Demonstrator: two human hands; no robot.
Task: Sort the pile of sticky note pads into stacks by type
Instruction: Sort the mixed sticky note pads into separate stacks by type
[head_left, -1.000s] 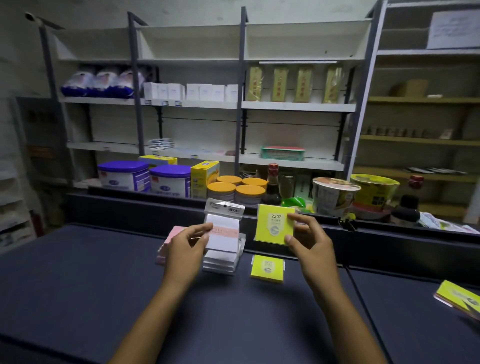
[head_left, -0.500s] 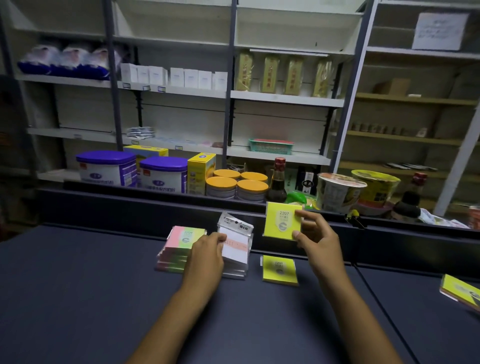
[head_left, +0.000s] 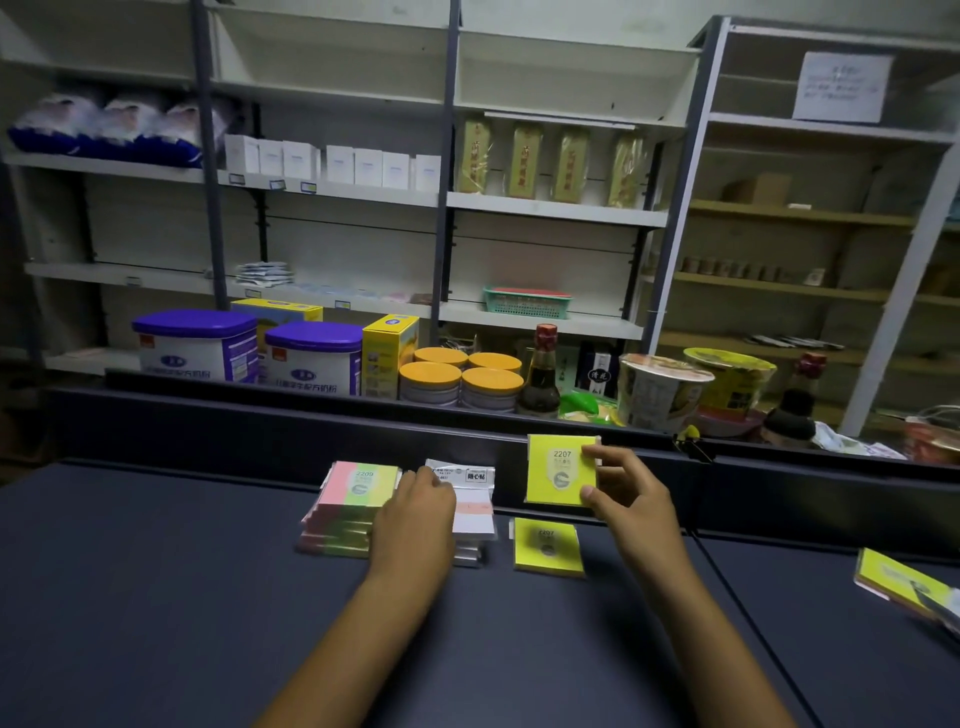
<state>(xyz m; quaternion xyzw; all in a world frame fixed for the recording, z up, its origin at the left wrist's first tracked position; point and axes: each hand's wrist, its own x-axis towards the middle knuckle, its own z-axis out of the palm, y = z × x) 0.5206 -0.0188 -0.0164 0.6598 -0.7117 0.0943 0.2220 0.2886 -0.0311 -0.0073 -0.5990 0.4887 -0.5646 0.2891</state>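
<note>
Both hands are busy at the far edge of the dark tabletop (head_left: 156, 597), and each seems placed for sorting. Left of the white-pad stack (head_left: 475, 512), the multicoloured stack (head_left: 353, 506) of pink-and-green pads sits just beside it, nearly touching. The left hand (head_left: 415, 525) lies over the near-left part of the white-pad stack with its fingers curled down onto the top packet; whether it grips that packet or merely presses it flat cannot be told, but the pose suggests squaring the pad onto its pile. Right of the white-pad stack, the right hand (head_left: 631, 499) pinches a yellow pad (head_left: 558, 470) by its right edge between thumb and fingers, holding it upright and face-on, probably so the printed label can be read before placing. Just right of the white-pad stack and below the held pad lies a second yellow pad (head_left: 546, 545), flat on the tabletop, likely the start of the yellow pile. Well to the right of the white-pad stack, near the frame's edge, the unsorted pile (head_left: 904, 584) waits, so the sorting is unfinished.
</note>
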